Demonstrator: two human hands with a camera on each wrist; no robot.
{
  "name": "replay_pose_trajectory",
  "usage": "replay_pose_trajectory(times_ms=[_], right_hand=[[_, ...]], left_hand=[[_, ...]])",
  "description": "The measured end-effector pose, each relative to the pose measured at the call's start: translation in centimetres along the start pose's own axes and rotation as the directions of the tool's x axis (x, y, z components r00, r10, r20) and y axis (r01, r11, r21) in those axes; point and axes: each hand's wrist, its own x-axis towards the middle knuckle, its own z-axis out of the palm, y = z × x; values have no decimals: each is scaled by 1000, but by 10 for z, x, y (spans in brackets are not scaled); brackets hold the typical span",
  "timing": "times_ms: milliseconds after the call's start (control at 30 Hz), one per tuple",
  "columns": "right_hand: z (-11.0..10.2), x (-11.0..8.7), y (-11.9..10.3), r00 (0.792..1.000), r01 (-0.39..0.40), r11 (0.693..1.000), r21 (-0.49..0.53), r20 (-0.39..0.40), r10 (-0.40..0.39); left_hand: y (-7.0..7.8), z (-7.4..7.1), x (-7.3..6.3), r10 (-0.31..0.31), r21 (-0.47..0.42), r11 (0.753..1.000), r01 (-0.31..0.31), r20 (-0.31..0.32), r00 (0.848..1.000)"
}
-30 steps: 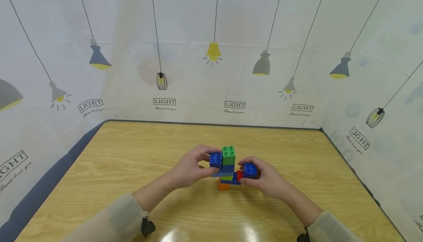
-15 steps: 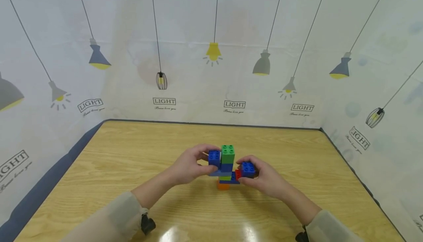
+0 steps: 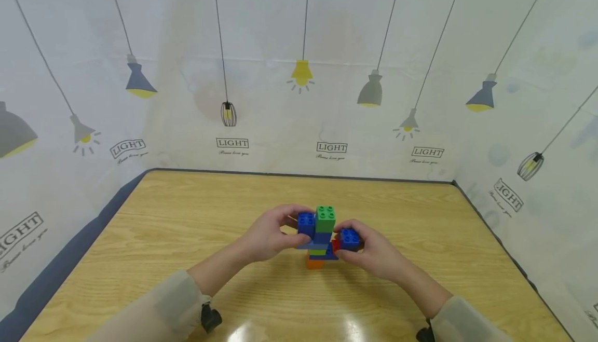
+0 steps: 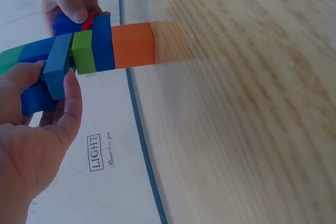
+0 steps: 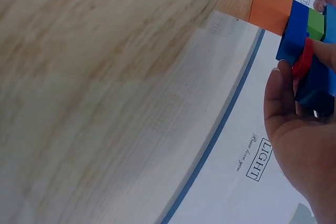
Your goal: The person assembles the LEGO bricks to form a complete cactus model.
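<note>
A tower of toy building bricks stands upright on the table. Its base is an orange brick (image 4: 134, 44), followed upward by a long dark blue brick (image 4: 103, 43), a lime brick (image 4: 83, 51), a light blue brick (image 4: 58, 64), a dark blue one (image 3: 322, 238) and a green one (image 3: 325, 220) on top. My left hand (image 3: 271, 233) pinches the blue brick (image 3: 306, 222) on the light blue brick's left end, thumb in front. On the other side, my right hand (image 3: 376, 251) holds a blue brick (image 3: 349, 238) beside a small red piece (image 5: 303, 59); fingers partly hide how these join.
The wooden table (image 3: 187, 212) extends around the tower, with a dark edge strip (image 3: 299, 176) at the back. Beyond it hangs a pale sheet (image 3: 261, 46) printed with lamps.
The tower's top has tipped slightly to the right while its orange base has edged left. Both hands keep their hold and have moved very little.
</note>
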Motion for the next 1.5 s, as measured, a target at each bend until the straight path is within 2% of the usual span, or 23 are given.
replay_pose_trajectory(times_ms=[100, 700, 1000, 1233, 1500], right_hand=[[1, 0, 0, 1000, -12, 1000, -7, -3, 12], [3, -1, -3, 1000, 5, 1000, -19, -18, -5], [3, 0, -2, 1000, -2, 999, -33, -18, 2], [6, 1, 0, 1000, -11, 1000, -21, -17, 10], [4, 1, -2, 1000, 4, 999, -44, -12, -4]], left_hand=[[1, 0, 0, -5, 5, 1000, 5, -3, 1000], [1, -2, -3, -80, -116, 990, 80, 7, 997], [4, 1, -3, -81, -74, 994, 79, -15, 997], [0, -1, -7, -91, -135, 987, 88, -13, 996], [0, -4, -6, -67, -120, 991, 66, -7, 998]])
